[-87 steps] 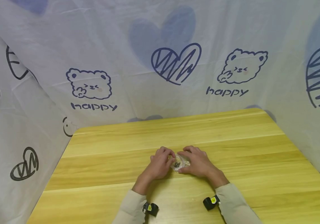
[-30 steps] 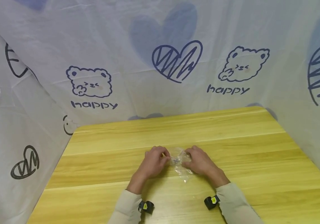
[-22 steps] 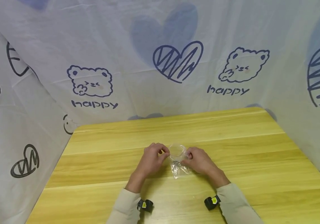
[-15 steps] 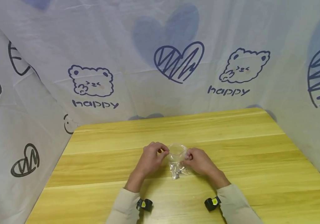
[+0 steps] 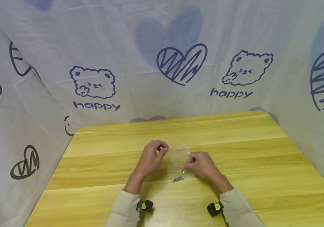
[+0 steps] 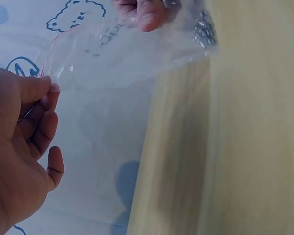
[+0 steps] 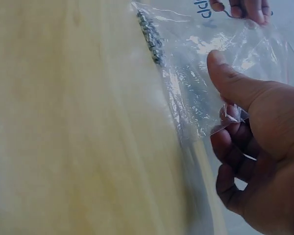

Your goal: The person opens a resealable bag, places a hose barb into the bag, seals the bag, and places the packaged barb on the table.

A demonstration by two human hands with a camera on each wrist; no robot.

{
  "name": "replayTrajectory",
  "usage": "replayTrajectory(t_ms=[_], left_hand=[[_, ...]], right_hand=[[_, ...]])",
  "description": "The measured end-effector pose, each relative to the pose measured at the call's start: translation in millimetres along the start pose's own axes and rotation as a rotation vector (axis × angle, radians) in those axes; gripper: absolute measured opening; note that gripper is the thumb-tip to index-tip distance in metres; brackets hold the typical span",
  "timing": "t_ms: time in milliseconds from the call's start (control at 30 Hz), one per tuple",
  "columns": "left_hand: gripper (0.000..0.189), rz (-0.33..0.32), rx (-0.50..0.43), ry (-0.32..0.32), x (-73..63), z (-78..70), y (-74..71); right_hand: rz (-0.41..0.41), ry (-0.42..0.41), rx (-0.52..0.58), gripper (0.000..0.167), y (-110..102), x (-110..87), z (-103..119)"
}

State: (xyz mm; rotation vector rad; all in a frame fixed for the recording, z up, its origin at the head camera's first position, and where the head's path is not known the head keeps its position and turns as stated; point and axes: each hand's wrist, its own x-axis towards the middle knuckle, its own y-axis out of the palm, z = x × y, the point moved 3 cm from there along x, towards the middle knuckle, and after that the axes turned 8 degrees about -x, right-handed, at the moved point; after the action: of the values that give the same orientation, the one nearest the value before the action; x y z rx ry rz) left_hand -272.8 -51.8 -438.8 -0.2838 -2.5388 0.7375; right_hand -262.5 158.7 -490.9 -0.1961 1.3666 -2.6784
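A clear plastic zip bag [image 5: 177,160] hangs upright between the two hands, with a thin red line along its top in the left wrist view. Small shiny metal pieces [image 5: 178,179] lie gathered along its bottom; their exact kind is too small to tell. My left hand [image 5: 151,156] pinches the bag's upper left corner between thumb and forefinger. On the other side, my right hand [image 5: 203,164] grips the bag's right edge, thumb [image 7: 230,78] in front and fingers curled behind. In the right wrist view the metal pieces [image 7: 150,38] form a row at the bag's bottom edge.
The wooden table [image 5: 108,173] spreads beneath both hands. Behind it and at the sides hangs a white cloth [image 5: 139,94] printed with bears and hearts. A black wrist camera [image 5: 145,206] sits on the left sleeve, another black camera [image 5: 214,208] on the right.
The crumpled bag has been spread out and raised to hang upright. Its metal pieces have dropped to the bottom. My left hand has moved up and slightly left, now pinching the top corner.
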Motion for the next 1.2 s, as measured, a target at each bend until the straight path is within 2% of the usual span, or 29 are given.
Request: replayTrajectory(t_ms=[167,333,400,533,600,667,767,900,1100,1200], left_hand=[[0.009,-0.040,-0.035,0.041,2.2,-4.0,-6.9],[0.008,-0.045,-0.055,0.056,3.3,-6.0,-10.3],[0.008,-0.043,-0.052,0.059,3.4,-6.4,-11.7],[0.009,-0.041,-0.044,0.065,4.0,-6.2,-14.0],[0.009,-0.037,-0.042,0.068,4.1,-5.9,-14.6],[0.009,-0.036,-0.043,0.075,4.3,-6.0,-15.0],[0.008,-0.043,-0.040,0.088,4.0,-6.0,-17.0],[0.008,-0.061,-0.046,0.113,3.0,-5.5,-19.7],[0.010,-0.060,-0.103,0.125,0.9,-6.2,-22.7],[0.008,-0.061,-0.106,0.122,-0.3,-6.8,-25.7]], right_hand=[[-0.065,-0.049,-0.009,0.022,-2.8,-3.3,6.1],[-0.079,-0.076,-0.021,0.019,-6.1,-5.2,11.6],[-0.086,-0.093,-0.005,0.024,-9.4,-5.3,14.0],[-0.146,-0.143,0.053,0.048,-21.6,-5.3,19.8],[-0.190,-0.186,0.053,0.051,-29.0,-5.3,23.4],[-0.224,-0.253,0.026,0.047,-35.3,-5.4,27.3],[-0.264,-0.349,-0.047,0.032,-43.3,-5.7,34.2],[-0.284,-0.409,-0.114,0.012,-52.1,-5.9,42.4],[-0.198,-0.440,-0.240,0.016,-56.2,-3.0,51.2],[-0.165,-0.481,-0.302,0.008,-56.8,-0.5,57.2]])
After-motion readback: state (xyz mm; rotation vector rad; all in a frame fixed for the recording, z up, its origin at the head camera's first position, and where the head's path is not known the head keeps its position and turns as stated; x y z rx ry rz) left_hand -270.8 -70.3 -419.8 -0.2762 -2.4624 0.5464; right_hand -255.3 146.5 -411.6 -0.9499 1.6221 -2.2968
